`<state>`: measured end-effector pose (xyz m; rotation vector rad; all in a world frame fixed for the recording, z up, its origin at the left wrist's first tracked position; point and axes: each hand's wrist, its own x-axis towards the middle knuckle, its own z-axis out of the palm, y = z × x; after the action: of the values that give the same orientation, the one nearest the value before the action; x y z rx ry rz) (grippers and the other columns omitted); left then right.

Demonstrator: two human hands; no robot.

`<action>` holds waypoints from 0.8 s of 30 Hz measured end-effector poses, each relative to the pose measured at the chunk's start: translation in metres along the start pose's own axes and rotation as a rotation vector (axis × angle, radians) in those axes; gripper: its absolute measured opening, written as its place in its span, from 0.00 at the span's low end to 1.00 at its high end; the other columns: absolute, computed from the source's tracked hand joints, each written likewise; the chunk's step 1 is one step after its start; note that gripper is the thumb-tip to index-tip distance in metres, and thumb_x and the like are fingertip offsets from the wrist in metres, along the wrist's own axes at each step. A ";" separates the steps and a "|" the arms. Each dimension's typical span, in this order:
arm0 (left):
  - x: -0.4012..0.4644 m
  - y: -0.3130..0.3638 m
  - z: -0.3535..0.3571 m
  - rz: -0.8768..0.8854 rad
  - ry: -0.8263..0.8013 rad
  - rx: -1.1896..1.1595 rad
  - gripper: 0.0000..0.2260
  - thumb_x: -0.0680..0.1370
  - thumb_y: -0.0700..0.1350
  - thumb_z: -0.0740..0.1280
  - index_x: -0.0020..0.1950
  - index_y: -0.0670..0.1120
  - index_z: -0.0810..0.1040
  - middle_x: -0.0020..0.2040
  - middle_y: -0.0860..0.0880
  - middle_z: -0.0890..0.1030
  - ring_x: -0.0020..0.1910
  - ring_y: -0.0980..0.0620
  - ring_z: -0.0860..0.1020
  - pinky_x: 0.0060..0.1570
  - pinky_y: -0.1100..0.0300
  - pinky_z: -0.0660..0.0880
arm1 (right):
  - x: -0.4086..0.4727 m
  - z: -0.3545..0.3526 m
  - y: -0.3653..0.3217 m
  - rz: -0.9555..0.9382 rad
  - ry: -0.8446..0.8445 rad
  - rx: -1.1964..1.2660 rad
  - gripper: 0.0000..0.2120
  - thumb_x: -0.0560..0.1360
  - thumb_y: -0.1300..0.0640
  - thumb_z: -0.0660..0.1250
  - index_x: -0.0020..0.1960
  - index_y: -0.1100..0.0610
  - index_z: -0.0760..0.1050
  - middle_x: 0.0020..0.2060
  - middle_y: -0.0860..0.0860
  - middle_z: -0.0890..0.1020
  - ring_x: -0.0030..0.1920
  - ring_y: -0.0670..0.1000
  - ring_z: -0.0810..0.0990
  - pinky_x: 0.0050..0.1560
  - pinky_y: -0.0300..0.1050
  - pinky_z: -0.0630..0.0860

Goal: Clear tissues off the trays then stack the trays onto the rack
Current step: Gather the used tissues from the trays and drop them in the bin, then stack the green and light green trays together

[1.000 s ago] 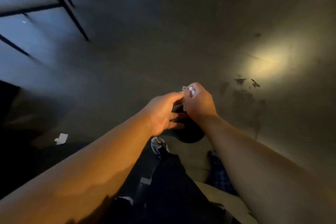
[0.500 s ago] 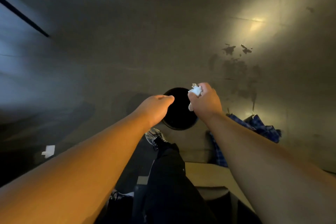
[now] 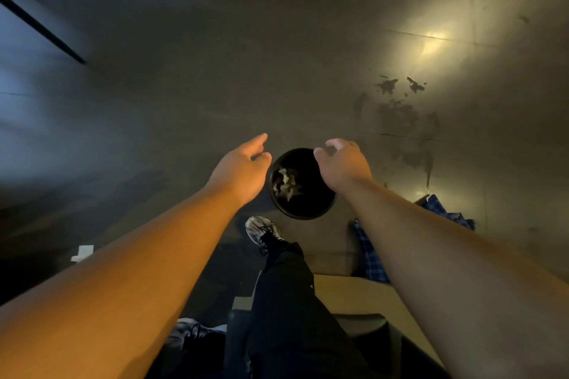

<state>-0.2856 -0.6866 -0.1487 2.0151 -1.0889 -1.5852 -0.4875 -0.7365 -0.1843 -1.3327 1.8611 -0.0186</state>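
A round black bin (image 3: 311, 209) stands on the dim floor below me, with crumpled white tissues (image 3: 286, 184) lying inside it. My left hand (image 3: 241, 168) hovers just left of the bin's rim, fingers relaxed and empty. Over the bin's upper right rim my right hand (image 3: 345, 163) hangs with fingers loosely spread, holding nothing. No trays or rack are in view.
My leg and shoe (image 3: 264, 231) step toward the bin. A blue checked cloth (image 3: 369, 258) lies right of it beside a pale surface (image 3: 354, 295). A white scrap (image 3: 82, 253) lies on the floor at left. Dark stains (image 3: 400, 108) mark the floor. Black table legs (image 3: 40, 28) cross the upper left.
My right hand has let go of the white tissue, which now lies in the bin. Both hands have spread apart to either side of the bin's opening.
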 end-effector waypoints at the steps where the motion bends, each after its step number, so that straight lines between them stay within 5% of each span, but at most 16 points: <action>1: -0.002 0.001 -0.003 0.006 0.001 0.007 0.22 0.84 0.52 0.57 0.78 0.61 0.61 0.76 0.58 0.67 0.64 0.59 0.74 0.55 0.66 0.66 | -0.003 0.001 -0.005 -0.004 0.000 0.007 0.24 0.82 0.44 0.61 0.74 0.54 0.72 0.75 0.53 0.67 0.65 0.57 0.76 0.55 0.46 0.70; 4: -0.011 0.003 -0.012 0.016 0.016 0.015 0.21 0.84 0.52 0.57 0.78 0.60 0.62 0.76 0.57 0.68 0.56 0.63 0.73 0.51 0.67 0.66 | -0.013 0.004 -0.021 -0.013 -0.015 0.057 0.21 0.80 0.43 0.61 0.69 0.52 0.76 0.69 0.53 0.75 0.59 0.56 0.79 0.56 0.50 0.77; 7: -0.021 0.006 -0.022 0.026 0.049 0.017 0.21 0.84 0.52 0.58 0.77 0.59 0.64 0.76 0.56 0.69 0.69 0.56 0.72 0.59 0.65 0.64 | -0.027 0.007 -0.042 -0.057 -0.011 0.089 0.19 0.79 0.43 0.60 0.64 0.50 0.78 0.64 0.53 0.78 0.54 0.54 0.80 0.52 0.49 0.77; 10: -0.035 0.013 -0.033 0.051 0.088 0.014 0.21 0.83 0.52 0.58 0.77 0.57 0.66 0.75 0.55 0.70 0.70 0.55 0.71 0.59 0.64 0.64 | -0.044 0.010 -0.068 -0.152 -0.002 0.100 0.16 0.81 0.47 0.61 0.61 0.53 0.80 0.56 0.51 0.82 0.49 0.51 0.80 0.43 0.45 0.73; 15: -0.065 0.023 -0.070 0.127 0.219 0.017 0.20 0.83 0.49 0.59 0.75 0.57 0.69 0.70 0.56 0.76 0.38 0.64 0.75 0.40 0.69 0.72 | -0.085 0.019 -0.130 -0.341 -0.023 0.136 0.14 0.83 0.48 0.60 0.58 0.54 0.81 0.51 0.50 0.82 0.46 0.49 0.79 0.39 0.43 0.71; 20: -0.106 0.028 -0.132 0.160 0.405 0.070 0.22 0.81 0.46 0.61 0.75 0.58 0.69 0.67 0.55 0.78 0.48 0.51 0.84 0.46 0.51 0.82 | -0.121 0.031 -0.196 -0.534 -0.054 0.135 0.11 0.83 0.50 0.59 0.55 0.52 0.79 0.53 0.50 0.82 0.45 0.46 0.79 0.39 0.40 0.70; 24: -0.166 0.000 -0.196 0.136 0.632 0.003 0.22 0.81 0.43 0.60 0.76 0.55 0.69 0.72 0.53 0.74 0.49 0.46 0.83 0.39 0.60 0.76 | -0.181 0.063 -0.268 -0.747 -0.153 0.070 0.12 0.84 0.52 0.59 0.58 0.54 0.80 0.54 0.50 0.81 0.52 0.50 0.79 0.46 0.43 0.69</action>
<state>-0.1158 -0.5979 0.0218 2.1603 -0.9397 -0.7806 -0.2222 -0.6838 0.0040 -1.8460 1.1414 -0.3538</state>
